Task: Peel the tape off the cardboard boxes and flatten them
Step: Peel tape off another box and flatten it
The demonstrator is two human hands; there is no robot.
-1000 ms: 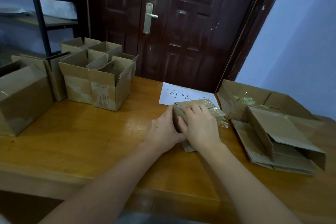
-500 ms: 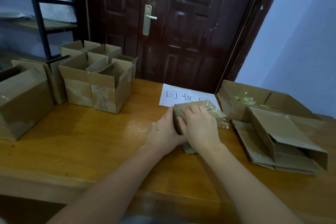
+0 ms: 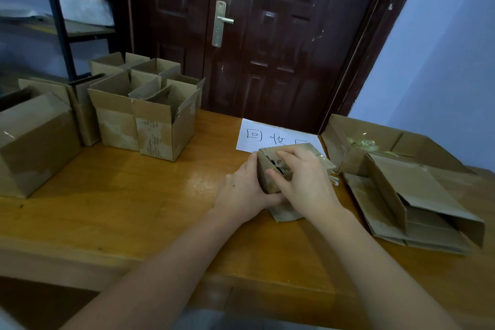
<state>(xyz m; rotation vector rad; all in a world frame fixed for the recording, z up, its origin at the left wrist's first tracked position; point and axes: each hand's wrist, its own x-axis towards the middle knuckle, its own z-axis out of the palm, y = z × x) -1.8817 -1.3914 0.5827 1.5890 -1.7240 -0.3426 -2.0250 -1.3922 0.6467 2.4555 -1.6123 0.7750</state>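
Note:
A small brown cardboard box [image 3: 267, 166] with clear tape on it lies on its side in the middle of the wooden table [image 3: 134, 209]. A dark gap shows between the flaps of its left end face. My left hand [image 3: 242, 194] grips the box's near left corner from below and the side. My right hand [image 3: 308, 182] lies over the top, fingers curled over it and thumb on the end face by the gap. A loose flap [image 3: 285, 214] of the box sticks out under my right wrist.
Several open-topped boxes [image 3: 160, 126] stand at the back left, with a closed box [image 3: 34, 142] at the far left. Flattened boxes [image 3: 401, 195] are piled at the right, with crumpled tape [image 3: 361, 143] behind them. A white sheet with writing [image 3: 257, 136] lies behind the box.
My right hand has slid a little to the right over the box, uncovering the left end face and the gap between its flaps. My left hand still holds the same corner.

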